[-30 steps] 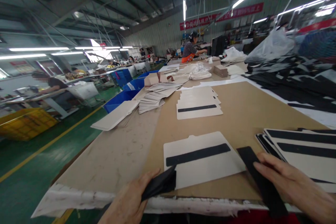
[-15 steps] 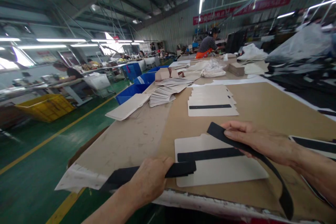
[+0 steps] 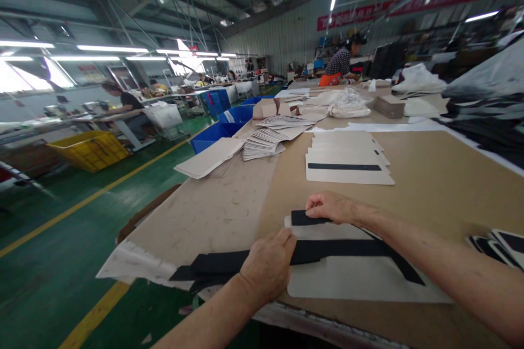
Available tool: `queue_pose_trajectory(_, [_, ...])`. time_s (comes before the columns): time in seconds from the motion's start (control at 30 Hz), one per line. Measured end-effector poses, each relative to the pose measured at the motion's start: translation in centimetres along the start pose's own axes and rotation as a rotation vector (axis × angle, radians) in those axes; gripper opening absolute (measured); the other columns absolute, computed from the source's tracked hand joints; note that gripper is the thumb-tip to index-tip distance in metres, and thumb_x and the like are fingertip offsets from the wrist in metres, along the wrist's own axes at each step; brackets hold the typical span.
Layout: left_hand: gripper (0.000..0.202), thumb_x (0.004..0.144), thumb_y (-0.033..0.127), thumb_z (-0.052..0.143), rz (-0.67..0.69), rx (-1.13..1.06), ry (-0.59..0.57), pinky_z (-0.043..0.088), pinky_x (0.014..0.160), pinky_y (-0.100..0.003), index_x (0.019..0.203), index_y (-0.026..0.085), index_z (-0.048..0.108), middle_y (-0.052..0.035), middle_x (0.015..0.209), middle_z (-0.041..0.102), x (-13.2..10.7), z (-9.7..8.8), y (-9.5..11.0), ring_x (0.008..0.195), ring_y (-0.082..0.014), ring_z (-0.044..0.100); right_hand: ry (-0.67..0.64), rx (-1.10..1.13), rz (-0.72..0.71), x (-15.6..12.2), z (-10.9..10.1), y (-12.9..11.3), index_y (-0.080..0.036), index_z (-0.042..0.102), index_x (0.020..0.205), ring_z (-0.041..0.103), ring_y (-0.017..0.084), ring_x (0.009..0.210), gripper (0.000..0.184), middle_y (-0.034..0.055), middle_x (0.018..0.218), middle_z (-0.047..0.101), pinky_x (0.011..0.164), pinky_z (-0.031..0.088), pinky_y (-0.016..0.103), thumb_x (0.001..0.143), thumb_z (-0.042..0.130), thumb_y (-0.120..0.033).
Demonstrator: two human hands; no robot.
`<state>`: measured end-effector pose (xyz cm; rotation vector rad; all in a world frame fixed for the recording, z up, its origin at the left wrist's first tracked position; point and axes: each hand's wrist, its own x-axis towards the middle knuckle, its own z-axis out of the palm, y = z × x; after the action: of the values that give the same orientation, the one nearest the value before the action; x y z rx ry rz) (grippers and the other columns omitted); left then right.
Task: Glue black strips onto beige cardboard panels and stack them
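Note:
My left hand (image 3: 270,264) is closed around a bundle of black strips (image 3: 216,266), which trails left over the table's near edge. Between the fingertips of my right hand (image 3: 333,207) is one end of a single black strip (image 3: 301,218), held at the upper left edge of a whitish panel (image 3: 360,282). The rest of that strip runs under my right forearm and slants down across the panel. Along the panel's middle lies another black strip (image 3: 352,248), partly overlapped by the bundle's end near my left hand.
Beyond my hands, overlapping whitish panels (image 3: 347,175) lie on the brown-topped table (image 3: 429,174). Fanned pale sheets (image 3: 264,144) and a flat pale stack (image 3: 208,157) sit farther left. More black-striped panels (image 3: 505,248) are at right. A person (image 3: 338,62) works at the far end.
My right hand has moved left with its strip, bringing the end to the panel's upper left. My left hand and the bundle have shifted slightly right. The view has turned a little left.

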<state>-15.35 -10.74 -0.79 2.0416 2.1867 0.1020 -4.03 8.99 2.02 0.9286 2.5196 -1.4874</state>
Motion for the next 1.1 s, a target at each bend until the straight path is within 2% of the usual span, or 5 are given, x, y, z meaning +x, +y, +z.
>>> queue_pose_trajectory(0.43, [0.041,0.082,0.015,0.043,-0.037,-0.006,0.039,0.051,0.093,-0.037,0.121,0.023,0.051,-0.0056,0.120,0.057,-0.2,1.1,-0.1,0.102,-0.0218,0.059,-0.001,-0.140,-0.085,2.5,1.6,1.2,-0.017,0.061,0.079,0.051,0.010,0.059,0.009,-0.0020,0.067,0.061,0.053,0.034,0.022,0.076,0.065,-0.024])
queue_pose_trajectory(0.63, [0.045,0.079,0.016,0.048,-0.027,0.017,0.027,0.048,0.101,-0.042,0.123,0.020,0.049,-0.0108,0.155,0.030,0.0,1.0,-0.3,0.122,-0.0273,0.053,0.019,-0.243,-0.085,2.6,1.7,1.1,-0.017,0.061,0.080,0.051,0.011,0.058,0.010,-0.0025,0.064,0.061,0.053,0.032,0.023,0.076,0.066,-0.024])
queue_pose_trajectory(0.83, [0.041,0.080,0.018,0.047,0.003,0.024,-0.009,0.049,0.100,-0.045,0.121,0.019,0.051,-0.0122,0.154,0.035,0.4,0.7,-0.2,0.124,-0.0291,0.053,0.027,-0.270,-0.076,2.3,1.7,0.3,-0.017,0.061,0.079,0.052,0.011,0.061,0.011,-0.0015,0.068,0.062,0.055,0.033,0.023,0.075,0.066,-0.025])
queue_pose_trajectory(0.97, [0.044,0.079,0.016,0.046,-0.012,0.027,-0.025,0.048,0.102,-0.045,0.123,0.019,0.050,-0.0125,0.155,0.033,0.5,0.6,-0.2,0.126,-0.0284,0.052,-0.076,-0.135,-0.062,1.0,-1.0,1.4,-0.017,0.060,0.089,0.050,0.011,0.059,0.023,-0.0028,0.068,0.061,0.054,0.035,0.023,0.071,0.069,-0.028])
queue_pose_trajectory(1.1, [0.047,0.077,0.014,0.045,-0.034,0.029,-0.029,0.047,0.102,-0.046,0.124,0.020,0.050,-0.0121,0.155,0.033,0.4,0.8,-0.3,0.127,-0.0291,0.051,-0.134,-0.063,0.024,-2.0,-6.5,4.9,-0.019,0.060,0.099,0.052,0.012,0.060,0.040,-0.0030,0.072,0.062,0.054,0.036,0.024,0.062,0.073,-0.028])
